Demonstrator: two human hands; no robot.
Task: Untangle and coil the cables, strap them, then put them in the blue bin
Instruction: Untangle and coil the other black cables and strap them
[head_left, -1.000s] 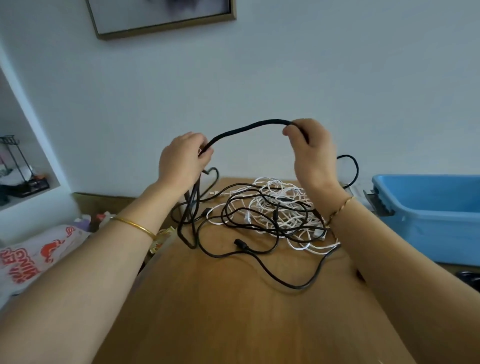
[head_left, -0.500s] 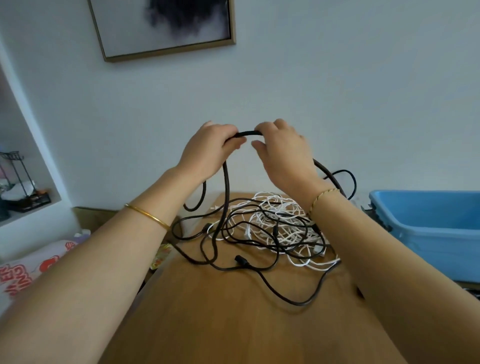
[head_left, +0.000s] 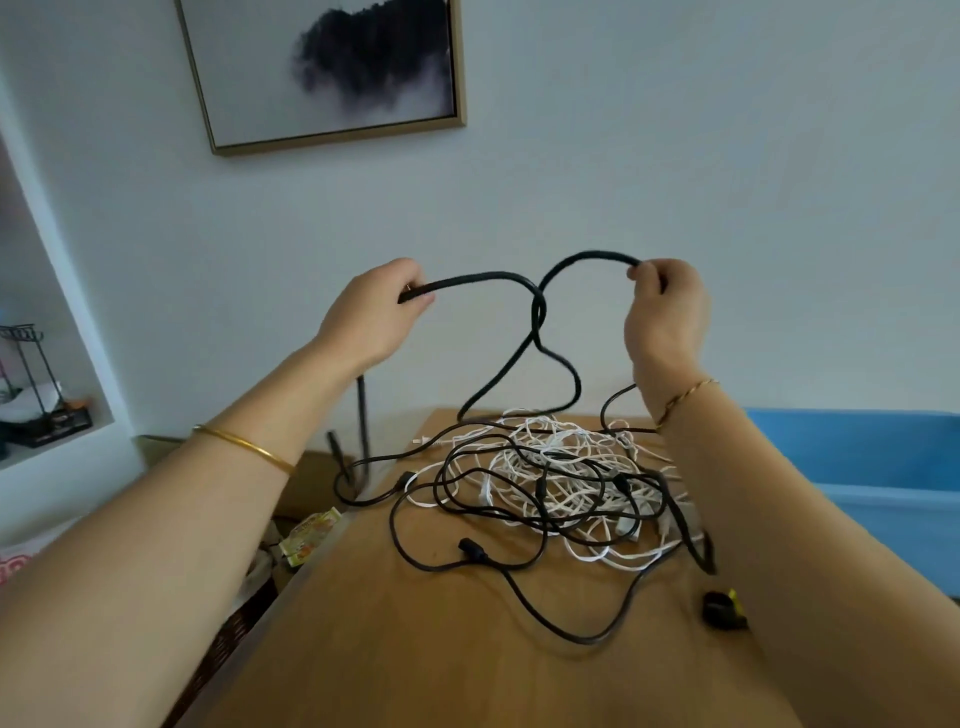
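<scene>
A thick black cable (head_left: 537, 312) is held up in the air between both hands, crossing itself in a loop at the middle. My left hand (head_left: 371, 317) grips one stretch of it and my right hand (head_left: 665, 312) pinches another. Below them a tangled pile of thin black and white cables (head_left: 550, 483) lies on the wooden table (head_left: 415, 649). The thick cable hangs down into that pile and off the table's left edge. The blue bin (head_left: 883, 462) stands at the right, partly hidden behind my right forearm.
A small black and yellow object (head_left: 722, 610) lies on the table beside my right forearm. Left of the table sit a yellow packet (head_left: 311, 535) and low clutter. A framed picture (head_left: 332, 73) hangs on the wall; a shelf niche is at far left.
My hands have risen and moved apart, drawing the thick black cable out between them with a crossed loop at the middle. The view has tilted upward.
</scene>
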